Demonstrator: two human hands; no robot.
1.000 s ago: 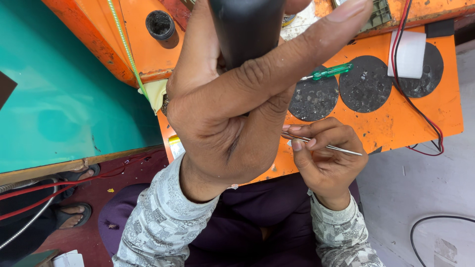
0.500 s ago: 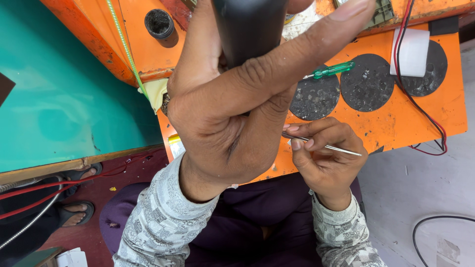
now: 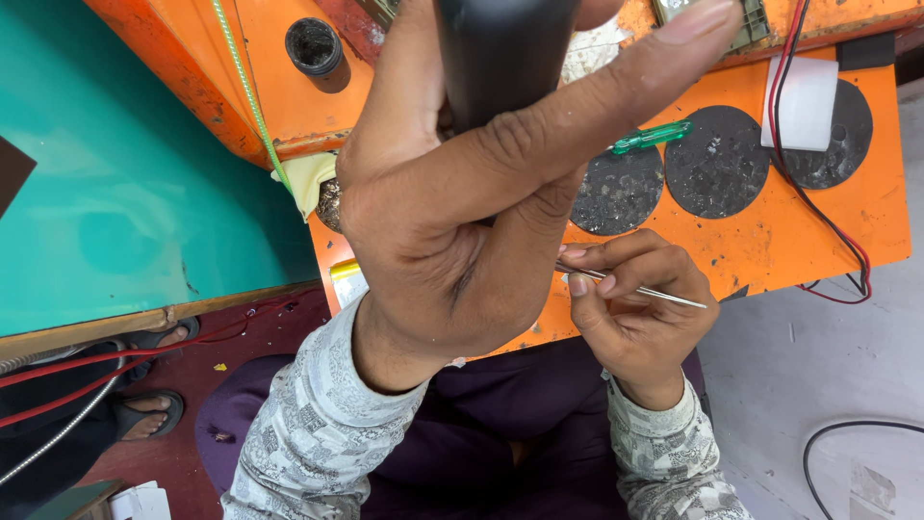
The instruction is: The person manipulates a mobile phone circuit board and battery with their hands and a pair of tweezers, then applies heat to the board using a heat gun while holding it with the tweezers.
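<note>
We grip a black cylinder [image 3: 500, 58] in our left hand [image 3: 452, 221]; our right hand [image 3: 635, 308] pinches a thin metal rod [image 3: 640, 290] over the orange surface [image 3: 770, 231].

I see an orange table [image 3: 837, 226] with three dark round pads [image 3: 717, 162] on it. A green-handled screwdriver [image 3: 653, 137] lies by them, a white block [image 3: 801, 103] and red-black wires [image 3: 835, 236] toward its right end.

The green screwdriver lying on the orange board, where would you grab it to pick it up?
Grab the green screwdriver by its see-through green handle, the thick part, which is all that shows. It lies flat and nearly sideways on the orange board between the dark round discs, so come from above and pinch across its long sides.
</note>
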